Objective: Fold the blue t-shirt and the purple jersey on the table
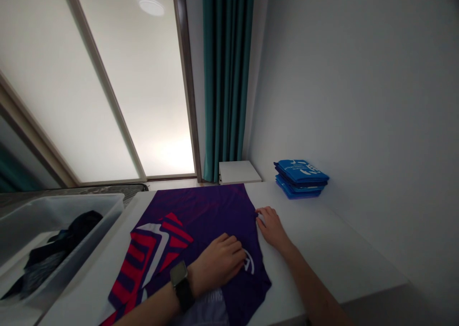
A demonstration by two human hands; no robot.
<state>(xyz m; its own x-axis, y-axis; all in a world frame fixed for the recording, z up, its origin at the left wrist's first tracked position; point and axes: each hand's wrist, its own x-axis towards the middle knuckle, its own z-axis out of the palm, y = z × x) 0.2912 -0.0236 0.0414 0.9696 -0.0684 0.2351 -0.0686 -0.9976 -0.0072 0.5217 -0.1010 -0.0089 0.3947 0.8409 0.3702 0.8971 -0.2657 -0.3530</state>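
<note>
A purple jersey (215,206) with a red-striped, white-banded sleeve (143,254) lies spread on the white table. The sleeve is folded in over the body. My left hand (220,261), with a dark watch (181,283) on the wrist, rests on the jersey beside a white round logo (249,263). Its fingers are curled together against the cloth, and their tips are hidden. At the jersey's right edge, my right hand (273,226) pinches the cloth between thumb and fingers.
Blue folded garments (301,178) form a stack on the table (322,240) by the wall. To the left stands a translucent plastic bin (107,225) holding dark clothes (64,252). Behind the table are a small white cabinet (239,171), a teal curtain (227,77) and frosted sliding doors (139,87).
</note>
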